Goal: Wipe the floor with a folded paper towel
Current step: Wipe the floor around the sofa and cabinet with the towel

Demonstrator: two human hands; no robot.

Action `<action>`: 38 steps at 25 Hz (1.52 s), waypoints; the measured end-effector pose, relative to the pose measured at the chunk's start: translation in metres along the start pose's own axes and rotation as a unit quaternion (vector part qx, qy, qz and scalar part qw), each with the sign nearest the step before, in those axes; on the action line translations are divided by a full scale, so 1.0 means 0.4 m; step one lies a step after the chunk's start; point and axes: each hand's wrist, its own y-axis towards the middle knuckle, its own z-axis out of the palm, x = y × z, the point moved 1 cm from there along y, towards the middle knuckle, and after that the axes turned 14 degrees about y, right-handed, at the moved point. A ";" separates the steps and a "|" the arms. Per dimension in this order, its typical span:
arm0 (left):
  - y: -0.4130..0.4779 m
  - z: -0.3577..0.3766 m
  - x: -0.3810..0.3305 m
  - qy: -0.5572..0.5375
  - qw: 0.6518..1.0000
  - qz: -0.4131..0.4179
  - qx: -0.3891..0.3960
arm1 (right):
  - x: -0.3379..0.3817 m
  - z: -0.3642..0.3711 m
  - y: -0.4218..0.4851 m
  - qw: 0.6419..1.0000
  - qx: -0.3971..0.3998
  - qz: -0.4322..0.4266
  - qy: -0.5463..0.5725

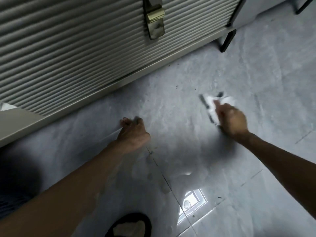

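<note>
Grey glossy tile floor all around, window glare mirrored in the near part, grout lines crossing. Right of centre, folded paper towel flat on the tiles, white and blurred, sticking out from under the right hand on its far-left side. Grasped there: fingers curled over the towel's near-right part, one finger laid along the top; how firm the hold, cannot tell through the blur. Long axis of the towel roughly near to far, broad edge facing left. Dark specks just beyond that edge, far-left of the towel, more close to the cabinet base. Likely the next target, so a push away and leftward, led by the right hand, plainly the nearer one. Well apart at centre-left, left hand down on the floor, fingers curled under with nothing seen in them, probably a brace. Ribbed cabinet with brass latch closing off the far left: a stop for any long stroke. Black furniture leg far right and sandalled foot at the near edge, both out of the way.
</note>
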 end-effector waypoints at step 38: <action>-0.050 0.051 -0.061 -0.057 0.979 0.030 -0.193 | 0.160 0.100 -0.056 0.975 -0.076 0.179 0.107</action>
